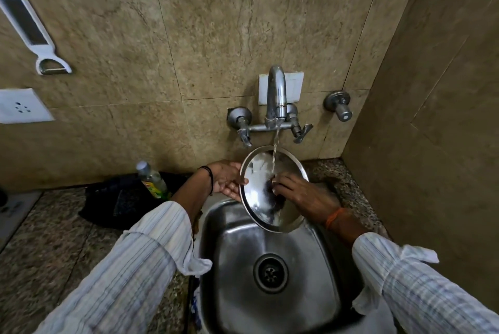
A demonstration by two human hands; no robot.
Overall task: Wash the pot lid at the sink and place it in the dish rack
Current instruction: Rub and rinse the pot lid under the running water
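A round steel pot lid [259, 171] is tilted over the far end of the steel sink [243, 247]. Water runs from the tap [276, 95] onto its upper part. My left hand [226, 179] grips the lid's left rim, thumb over the edge. The fingers of my right hand [299, 193] lie on the lid's shiny face, on something dark at its middle that I cannot make out. No dish rack is in view.
A clear plastic bottle [152, 181] stands on a black cloth [118, 201] on the speckled counter left of the sink. Two tap handles [302, 132] flank the spout, and another valve [340, 106] is on the wall right. A white peeler [29, 28] hangs upper left.
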